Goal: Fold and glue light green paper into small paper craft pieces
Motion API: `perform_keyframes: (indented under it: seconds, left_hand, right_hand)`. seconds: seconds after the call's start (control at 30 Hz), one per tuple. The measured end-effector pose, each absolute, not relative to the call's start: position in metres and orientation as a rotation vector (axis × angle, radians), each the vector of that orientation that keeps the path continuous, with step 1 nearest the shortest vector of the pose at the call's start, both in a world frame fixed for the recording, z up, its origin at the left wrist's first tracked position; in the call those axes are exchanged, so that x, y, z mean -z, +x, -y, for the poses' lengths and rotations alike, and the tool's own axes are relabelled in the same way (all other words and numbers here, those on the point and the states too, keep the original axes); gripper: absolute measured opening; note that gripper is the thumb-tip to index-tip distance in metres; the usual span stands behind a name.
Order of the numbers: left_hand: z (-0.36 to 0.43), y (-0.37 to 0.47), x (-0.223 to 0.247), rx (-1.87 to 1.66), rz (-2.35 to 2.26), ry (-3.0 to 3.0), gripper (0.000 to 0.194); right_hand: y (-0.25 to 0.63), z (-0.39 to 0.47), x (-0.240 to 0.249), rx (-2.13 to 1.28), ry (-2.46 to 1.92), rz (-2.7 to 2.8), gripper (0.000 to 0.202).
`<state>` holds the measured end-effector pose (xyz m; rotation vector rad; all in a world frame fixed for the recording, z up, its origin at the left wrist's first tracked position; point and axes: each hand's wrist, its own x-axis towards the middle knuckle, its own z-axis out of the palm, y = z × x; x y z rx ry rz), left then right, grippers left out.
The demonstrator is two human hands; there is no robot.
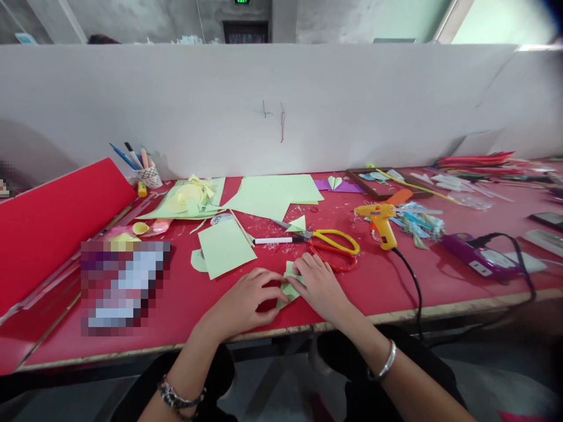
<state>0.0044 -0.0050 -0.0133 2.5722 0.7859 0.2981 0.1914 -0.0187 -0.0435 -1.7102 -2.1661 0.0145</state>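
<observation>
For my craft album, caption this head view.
Both hands, left hand and right hand, press a light green paper piece on the red table.

Both forearms reach in from the bottom of the view and angle toward each other, so the two hands meet close to the near edge of the desk [440, 308], about midway along it. The left hand [246, 299] lies palm down, its fingers curled and pointing right, fingertips pressed down. The right hand [319, 287] also lies palm down, fingers bent and pointing left, almost touching the left fingertips. A dark beaded band circles the left wrist [180, 397], and a silver bangle circles the right wrist [385, 363].
</observation>
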Motion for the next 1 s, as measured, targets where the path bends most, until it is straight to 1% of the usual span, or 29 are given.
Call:
perform_keyframes:
  seconds: [0.1,0.13,0.33,0.43,0.63,0.87,0.93,1.0]
  left_hand:
    - [0.005,0.004,0.013,-0.276,-0.806,2.557,0.02]
    - [0.005,0.004,0.013,-0.268,-0.816,2.552,0.019]
    - [0.003,0.005,0.013,-0.235,-0.856,2.522,0.017]
    - [0.002,0.005,0.013,-0.246,-0.862,2.513,0.019]
    - [0.002,0.007,0.011,-0.261,-0.843,2.52,0.02]
    - [0.002,0.008,0.01,-0.244,-0.854,2.504,0.02]
    - [0.002,0.007,0.01,-0.24,-0.86,2.505,0.02]
    - [0.001,0.007,0.009,-0.234,-0.863,2.508,0.02]
  right_hand:
    - [0.194,0.021,0.04,-0.154,-1.658,2.141,0.012]
    - [0.195,0.023,0.039,-0.185,-1.639,2.137,0.014]
    - [0.197,0.033,0.034,-0.251,-1.574,2.152,0.041]
    - [0.196,0.035,0.035,-0.231,-1.586,2.153,0.049]
    - [0.202,0.033,0.032,-0.273,-1.591,2.149,0.045]
    - [0.218,0.031,0.029,-0.357,-1.53,2.116,0.031]
    - [0.222,0.03,0.029,-0.384,-1.51,2.107,0.032]
    - [0.226,0.029,0.03,-0.413,-1.486,2.109,0.036]
